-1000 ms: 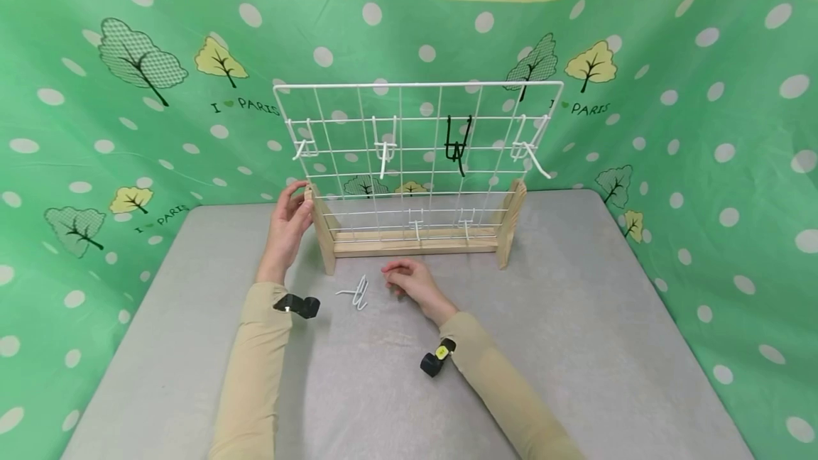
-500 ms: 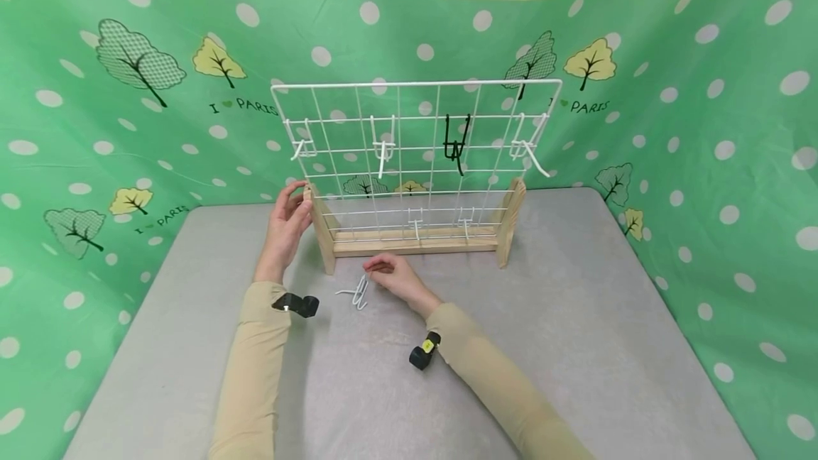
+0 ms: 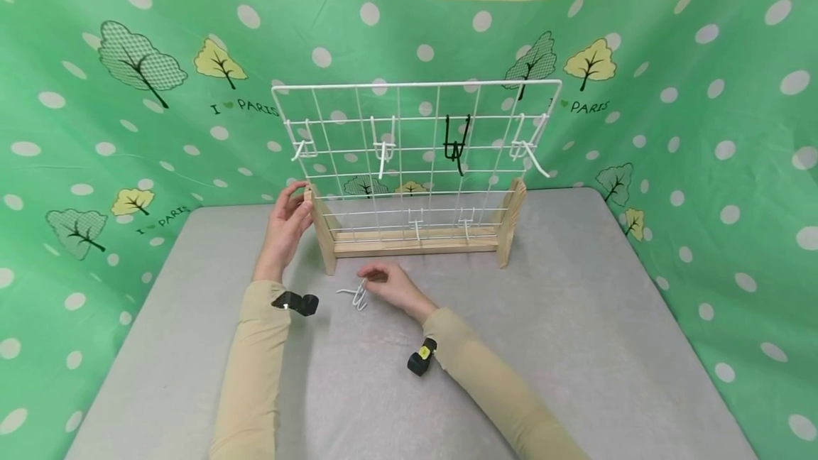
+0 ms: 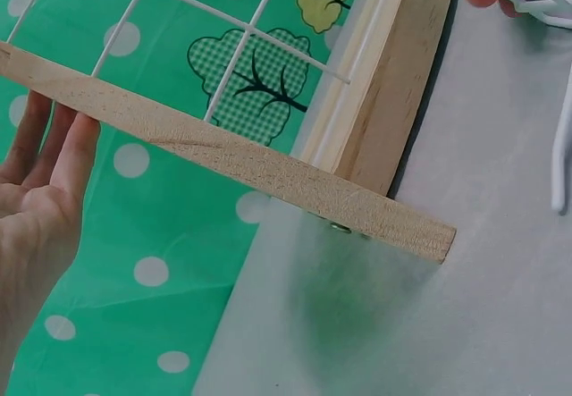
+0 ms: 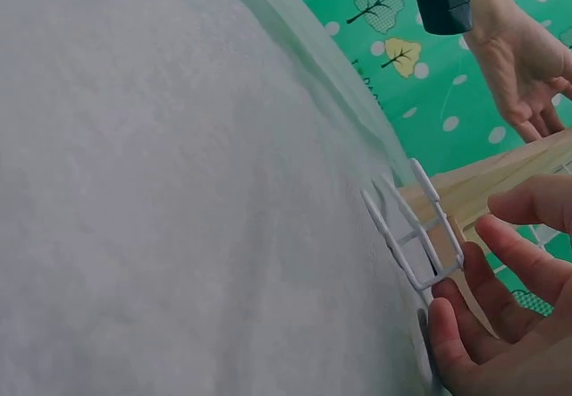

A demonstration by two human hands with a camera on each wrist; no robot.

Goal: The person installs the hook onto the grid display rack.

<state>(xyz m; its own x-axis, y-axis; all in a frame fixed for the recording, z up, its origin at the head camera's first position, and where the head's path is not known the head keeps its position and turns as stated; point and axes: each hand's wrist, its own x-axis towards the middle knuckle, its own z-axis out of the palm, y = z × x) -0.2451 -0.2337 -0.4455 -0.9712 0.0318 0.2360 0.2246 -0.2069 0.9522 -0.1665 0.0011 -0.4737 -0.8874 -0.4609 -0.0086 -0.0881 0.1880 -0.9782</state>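
A white wire grid rack with a wooden base stands at the back of the table. My left hand holds the top of its left wooden post, fingers and thumb at the edge. In front of the rack a white metal hook rests on the table, its prongs pointing away from the hand. My right hand pinches the hook near one end with its fingertips. The right wrist view shows the hook's wire loop against the fingertips, which partly hide the contact.
White hooks and one black hook hang from the upper grid. Two small white hooks hang lower down. Grey cloth covers the table, and a green dotted curtain surrounds the back and sides.
My right hand has moved left to the white hook on the table, and its fingers now cover the hook's upper end. My left hand stays on the post.
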